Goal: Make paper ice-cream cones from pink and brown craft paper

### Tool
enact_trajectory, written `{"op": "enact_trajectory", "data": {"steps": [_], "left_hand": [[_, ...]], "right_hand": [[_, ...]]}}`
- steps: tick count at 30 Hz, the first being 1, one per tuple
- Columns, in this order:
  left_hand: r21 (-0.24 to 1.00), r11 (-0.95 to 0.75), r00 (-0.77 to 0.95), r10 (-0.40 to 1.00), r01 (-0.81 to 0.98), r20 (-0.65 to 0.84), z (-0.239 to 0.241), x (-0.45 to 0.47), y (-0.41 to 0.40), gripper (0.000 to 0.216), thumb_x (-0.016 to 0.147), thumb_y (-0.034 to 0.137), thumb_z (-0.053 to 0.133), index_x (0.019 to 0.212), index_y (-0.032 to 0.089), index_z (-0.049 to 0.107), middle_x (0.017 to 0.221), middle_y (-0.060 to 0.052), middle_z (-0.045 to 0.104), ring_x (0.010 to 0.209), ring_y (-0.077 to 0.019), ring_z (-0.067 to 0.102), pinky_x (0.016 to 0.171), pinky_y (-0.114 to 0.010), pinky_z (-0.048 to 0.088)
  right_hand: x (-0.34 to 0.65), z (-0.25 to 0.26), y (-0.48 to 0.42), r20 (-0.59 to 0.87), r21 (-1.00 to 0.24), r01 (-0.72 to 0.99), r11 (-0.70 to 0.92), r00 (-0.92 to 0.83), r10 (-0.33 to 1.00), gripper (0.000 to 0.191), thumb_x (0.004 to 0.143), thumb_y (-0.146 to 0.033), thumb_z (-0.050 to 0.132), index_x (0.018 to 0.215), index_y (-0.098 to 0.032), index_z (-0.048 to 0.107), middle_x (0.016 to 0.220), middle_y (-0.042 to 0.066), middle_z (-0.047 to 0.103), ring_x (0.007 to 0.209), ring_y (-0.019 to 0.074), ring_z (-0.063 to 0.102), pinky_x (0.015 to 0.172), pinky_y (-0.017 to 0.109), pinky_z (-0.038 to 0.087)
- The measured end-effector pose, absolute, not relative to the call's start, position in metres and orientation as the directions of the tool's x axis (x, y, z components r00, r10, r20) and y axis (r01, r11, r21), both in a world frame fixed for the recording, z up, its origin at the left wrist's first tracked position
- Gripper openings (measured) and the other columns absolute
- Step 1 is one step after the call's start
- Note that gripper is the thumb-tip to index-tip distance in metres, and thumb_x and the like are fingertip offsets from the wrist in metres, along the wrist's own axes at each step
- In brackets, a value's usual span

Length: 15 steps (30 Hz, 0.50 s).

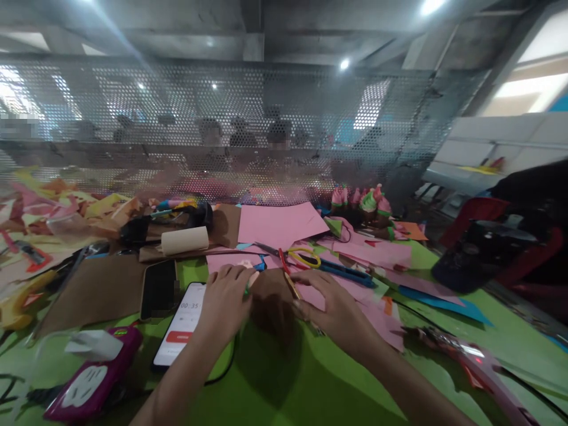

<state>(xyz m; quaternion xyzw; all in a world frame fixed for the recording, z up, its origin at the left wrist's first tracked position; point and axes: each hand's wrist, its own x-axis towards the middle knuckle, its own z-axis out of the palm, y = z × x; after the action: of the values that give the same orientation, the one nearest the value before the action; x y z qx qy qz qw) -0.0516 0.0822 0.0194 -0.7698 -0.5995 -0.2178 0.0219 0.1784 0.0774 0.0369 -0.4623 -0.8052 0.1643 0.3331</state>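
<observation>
A brown paper piece (273, 296), curved and partly in shadow, stands between my two hands just above the green tabletop (266, 390). My left hand (228, 296) grips its left side with bent fingers; a bit of green shows by the thumb. On the other side, my right hand (322, 299) has its fingers curled at the paper's right edge. A thin gold-coloured strip (291, 287) runs along there; its kind is unclear. Just beyond my hands lie scissors (304, 258) with yellow and red handles, and a blue cutter-like tool (346, 272).
Pink sheets (281, 223) lie behind. Two phones, one lit (184, 325) and one dark (158, 289), and a purple power strip (95, 378) are at left. A pink glue gun (479, 367) lies right. Paper cupcakes (370, 201) stand near the perforated screen (266, 118).
</observation>
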Motion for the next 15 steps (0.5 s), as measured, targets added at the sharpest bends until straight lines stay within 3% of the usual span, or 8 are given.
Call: {"op": "enact_trajectory", "data": {"steps": [5, 8, 15], "left_hand": [[0.321, -0.375, 0.236, 0.887, 0.87, 0.396, 0.024, -0.037, 0.071, 0.03, 0.084, 0.011, 0.056, 0.111, 0.021, 0.064, 0.115, -0.007, 0.068, 0.113, -0.0303, 0.053, 0.094, -0.045, 0.036], [0.335, -0.455, 0.323, 0.867, 0.825, 0.38, 0.024, -0.029, 0.066, 0.016, 0.088, 0.018, 0.053, 0.093, 0.019, 0.068, 0.103, -0.011, 0.07, 0.104, -0.0319, 0.057, 0.086, -0.046, 0.038], [0.349, -0.663, 0.536, 0.745, 0.663, 0.397, 0.015, -0.002, 0.05, 0.023, 0.087, 0.037, 0.06, 0.087, 0.017, 0.073, 0.086, -0.013, 0.074, 0.093, -0.0315, 0.061, 0.084, -0.047, 0.039]], "right_hand": [[0.171, 0.052, 0.087, 0.437, -0.565, 0.621, 0.543, -0.332, 0.836, 0.031, 0.085, -0.021, 0.058, 0.115, -0.022, 0.067, 0.119, 0.009, 0.07, 0.112, 0.0275, 0.063, 0.095, 0.046, 0.05], [0.155, 0.068, 0.1, 0.459, -0.526, 0.623, 0.579, -0.365, 0.81, 0.031, 0.084, -0.019, 0.059, 0.114, -0.022, 0.068, 0.116, 0.009, 0.072, 0.109, 0.0272, 0.065, 0.093, 0.044, 0.051], [0.108, 0.096, 0.151, 0.438, -0.387, 0.677, 0.626, -0.463, 0.771, 0.031, 0.087, -0.02, 0.059, 0.117, -0.02, 0.068, 0.116, 0.009, 0.073, 0.105, 0.0236, 0.067, 0.093, 0.038, 0.052]]}}
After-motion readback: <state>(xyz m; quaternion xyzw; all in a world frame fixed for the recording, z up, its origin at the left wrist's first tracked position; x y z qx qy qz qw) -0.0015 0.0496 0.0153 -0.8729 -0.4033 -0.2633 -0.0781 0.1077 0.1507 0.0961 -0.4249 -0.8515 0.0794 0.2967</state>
